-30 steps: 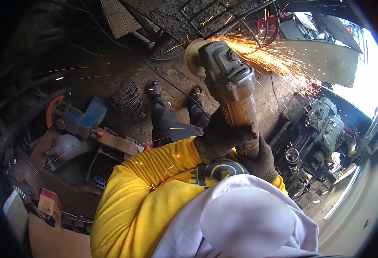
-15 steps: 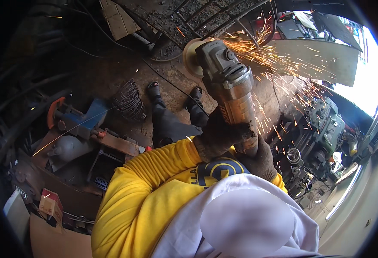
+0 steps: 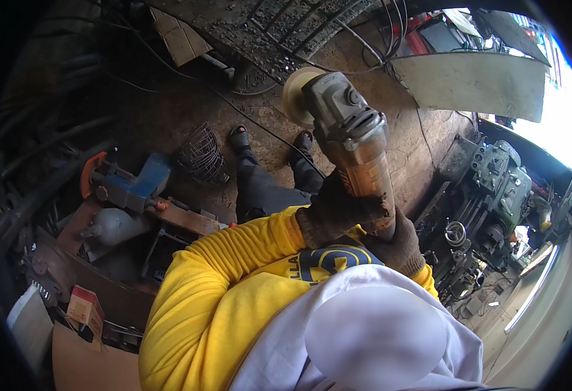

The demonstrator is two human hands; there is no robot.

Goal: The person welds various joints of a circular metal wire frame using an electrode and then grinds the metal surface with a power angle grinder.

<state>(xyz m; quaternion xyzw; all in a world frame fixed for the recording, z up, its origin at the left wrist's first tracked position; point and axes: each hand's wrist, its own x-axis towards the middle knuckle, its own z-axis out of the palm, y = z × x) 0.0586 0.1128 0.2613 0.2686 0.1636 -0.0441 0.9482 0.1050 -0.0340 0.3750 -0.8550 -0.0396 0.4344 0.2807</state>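
Observation:
An angle grinder [image 3: 354, 127] points away from my body, its pale round disc [image 3: 294, 98] at the far end. My left hand [image 3: 341, 208], in a dark work glove, is wrapped round the grinder's body. My right hand [image 3: 398, 246], gloved in brown, closes round its rear end, with the fingers partly hidden. Just beyond the disc lies a frame of metal bars [image 3: 299, 29] on a worktable [image 3: 234, 26] strewn with dark bits. No sparks show, and the disc looks apart from the bars.
A wire basket [image 3: 202, 155] stands on the floor left of my feet. Farther left is a blue machine [image 3: 146, 182] on a bench, beside a grey rounded tank [image 3: 116, 225]. A green lathe-like machine [image 3: 498, 179] stands right. A cable [image 3: 260, 124] crosses the floor.
The stream of sparks has stopped. My hands and the grinder have moved slightly nearer and to the right, away from the metal bars. Both hands keep their hold.

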